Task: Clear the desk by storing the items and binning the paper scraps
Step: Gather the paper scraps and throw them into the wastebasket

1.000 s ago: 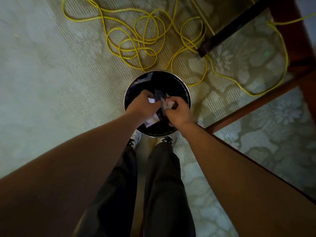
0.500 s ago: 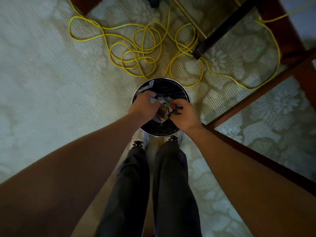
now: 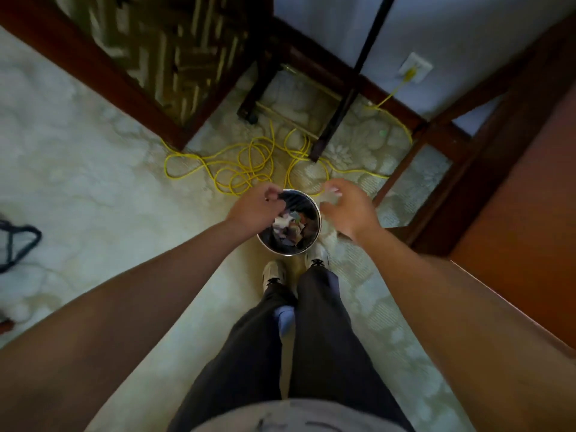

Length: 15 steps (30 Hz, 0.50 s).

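A round metal bin (image 3: 280, 251) with a dark inside stands on the pale carpet just ahead of my shoes. Several paper scraps (image 3: 288, 226) lie loose inside it. My left hand (image 3: 258, 210) hovers over the bin's left rim with its fingers loosely curled and nothing visible in them. My right hand (image 3: 346, 207) is blurred and sits to the right of the bin, apart from it, with its fingers relaxed. I cannot tell whether the pale smear at its fingertips is a scrap.
A tangled yellow cable (image 3: 249, 165) lies on the carpet behind the bin and runs to a wall outlet (image 3: 416, 68). Dark chair legs (image 3: 324, 141) stand beyond it. A wooden desk (image 3: 514, 219) fills the right side, wooden furniture (image 3: 93, 63) the upper left, and a dark strap (image 3: 18, 244) lies far left.
Both hands held a bunch of scraps together over the bin; now they have parted and the scraps lie in the bin. The view has pulled back and tilted up.
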{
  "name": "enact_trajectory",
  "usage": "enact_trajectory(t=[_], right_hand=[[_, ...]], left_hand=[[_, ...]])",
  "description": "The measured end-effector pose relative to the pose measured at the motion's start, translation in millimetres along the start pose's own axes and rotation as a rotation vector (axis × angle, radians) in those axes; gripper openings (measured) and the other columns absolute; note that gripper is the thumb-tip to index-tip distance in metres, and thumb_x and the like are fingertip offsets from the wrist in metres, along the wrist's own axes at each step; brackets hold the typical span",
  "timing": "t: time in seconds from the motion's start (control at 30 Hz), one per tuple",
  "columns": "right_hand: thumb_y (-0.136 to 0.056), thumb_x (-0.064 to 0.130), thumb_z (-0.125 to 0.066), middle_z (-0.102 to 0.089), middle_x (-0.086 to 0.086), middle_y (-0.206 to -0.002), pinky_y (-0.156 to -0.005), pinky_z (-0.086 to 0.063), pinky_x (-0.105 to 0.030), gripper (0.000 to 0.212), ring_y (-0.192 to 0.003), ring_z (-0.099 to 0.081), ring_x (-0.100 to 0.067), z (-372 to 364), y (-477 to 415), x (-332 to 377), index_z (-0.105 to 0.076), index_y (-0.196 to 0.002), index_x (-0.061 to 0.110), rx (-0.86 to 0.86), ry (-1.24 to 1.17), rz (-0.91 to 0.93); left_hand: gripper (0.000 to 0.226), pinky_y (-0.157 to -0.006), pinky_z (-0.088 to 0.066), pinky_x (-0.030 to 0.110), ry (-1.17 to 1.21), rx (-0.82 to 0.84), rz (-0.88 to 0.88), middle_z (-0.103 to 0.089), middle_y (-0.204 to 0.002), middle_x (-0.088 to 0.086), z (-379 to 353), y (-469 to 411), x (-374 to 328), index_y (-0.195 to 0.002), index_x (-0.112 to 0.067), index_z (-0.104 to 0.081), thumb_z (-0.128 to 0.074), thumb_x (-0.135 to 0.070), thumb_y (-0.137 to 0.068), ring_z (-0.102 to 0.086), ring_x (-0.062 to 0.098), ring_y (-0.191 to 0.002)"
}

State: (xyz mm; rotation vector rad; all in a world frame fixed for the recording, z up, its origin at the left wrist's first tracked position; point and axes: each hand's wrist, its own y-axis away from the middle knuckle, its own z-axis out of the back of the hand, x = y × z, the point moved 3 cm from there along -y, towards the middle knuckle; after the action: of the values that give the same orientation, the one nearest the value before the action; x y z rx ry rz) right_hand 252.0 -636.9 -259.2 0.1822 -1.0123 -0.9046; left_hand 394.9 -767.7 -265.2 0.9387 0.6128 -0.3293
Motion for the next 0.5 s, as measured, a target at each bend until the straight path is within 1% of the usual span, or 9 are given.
enact_trajectory(t=[0.03,0.1,0.13,0.2,0.27,0.37,0.4,0.43,0.5], right_hand=[[-0.086,0.02,-0.066,-0.058,0.002,-0.126,-0.092,-0.042,-0.027,0.037,-0.116,-0.054,-0.015,15,11,9,-0.06,-0.122,0.021,-0.039,-0.01,0.011],[-0.086,0.02,-0.066,-0.058,0.003,-0.127,-0.089,-0.037,-0.02,0.039,-0.118,-0.053,-0.013,44,32,27,-0.059,-0.124,0.021,-0.115,-0.021,0.04],[-0.086,0.019,-0.066,-0.059,0.003,-0.127,-0.089,-0.037,-0.02,0.039,-0.119,-0.053,-0.011,59,44,35,-0.059,-0.124,0.021,-0.151,-0.028,0.061],[-0.085,0.02,-0.066,-0.059,0.004,-0.126,-0.093,-0.039,-0.023,0.037,-0.12,-0.054,-0.01,89,67,48,-0.061,-0.122,0.023,-0.213,-0.026,0.108],[-0.085,0.021,-0.067,-0.06,0.003,-0.127,-0.095,-0.039,-0.024,0.037,-0.119,-0.054,-0.011,117,90,55,-0.061,-0.122,0.023,-0.283,-0.019,0.129],[-0.083,0.02,-0.069,-0.06,0.004,-0.123,-0.097,-0.04,-0.022,0.037,-0.114,-0.056,-0.011,156,127,56,-0.063,-0.119,0.022,-0.404,-0.05,0.142],[-0.082,0.02,-0.07,-0.061,0.005,-0.121,-0.099,-0.043,-0.024,0.036,-0.112,-0.057,-0.01,169,140,55,-0.064,-0.118,0.022,-0.449,-0.071,0.147],[-0.082,0.02,-0.07,-0.062,0.004,-0.12,-0.099,-0.044,-0.026,0.036,-0.111,-0.058,-0.01,181,153,52,-0.064,-0.117,0.022,-0.495,-0.096,0.153],[-0.083,0.019,-0.07,-0.062,0.003,-0.118,-0.096,-0.044,-0.023,0.036,-0.109,-0.058,-0.01,203,181,46,-0.064,-0.118,0.019,-0.575,-0.125,0.135]], left_hand=[[0.031,-0.094,-0.046,0.03,0.013,-0.007,-0.031,-0.063,-0.11,0.0,6,11,-15,-0.114,-0.017,-0.061,-0.065,-0.022,-0.084,-0.06,0.017,-0.103],[0.03,-0.086,-0.046,0.029,0.045,-0.006,-0.095,-0.062,-0.107,-0.001,15,33,-48,-0.113,-0.019,-0.061,-0.066,-0.021,-0.083,-0.059,0.014,-0.095],[0.028,-0.082,-0.044,0.028,0.043,0.002,-0.125,-0.062,-0.107,-0.001,18,43,-64,-0.112,-0.02,-0.06,-0.065,-0.019,-0.085,-0.058,0.013,-0.092],[0.026,-0.08,-0.042,0.025,0.028,0.019,-0.203,-0.062,-0.103,0.0,24,63,-97,-0.112,-0.019,-0.059,-0.064,-0.015,-0.086,-0.057,0.011,-0.088],[0.026,-0.078,-0.042,0.021,0.024,0.04,-0.298,-0.06,-0.099,0.002,27,81,-128,-0.113,-0.015,-0.059,-0.063,-0.011,-0.087,-0.058,0.014,-0.09],[0.03,-0.068,-0.04,0.008,-0.038,0.081,-0.411,-0.057,-0.106,0.0,23,111,-168,-0.12,-0.012,-0.057,-0.062,-0.013,-0.09,-0.057,0.014,-0.097],[0.031,-0.068,-0.041,0.008,-0.069,0.096,-0.443,-0.057,-0.109,-0.002,19,121,-180,-0.121,-0.015,-0.057,-0.061,-0.017,-0.09,-0.057,0.013,-0.1],[0.031,-0.073,-0.043,0.012,-0.095,0.111,-0.484,-0.057,-0.111,-0.003,14,128,-192,-0.121,-0.018,-0.057,-0.062,-0.019,-0.09,-0.058,0.012,-0.102],[0.03,-0.084,-0.044,0.022,-0.142,0.146,-0.556,-0.059,-0.11,-0.005,0,143,-213,-0.119,-0.021,-0.058,-0.063,-0.022,-0.089,-0.06,0.012,-0.104]])
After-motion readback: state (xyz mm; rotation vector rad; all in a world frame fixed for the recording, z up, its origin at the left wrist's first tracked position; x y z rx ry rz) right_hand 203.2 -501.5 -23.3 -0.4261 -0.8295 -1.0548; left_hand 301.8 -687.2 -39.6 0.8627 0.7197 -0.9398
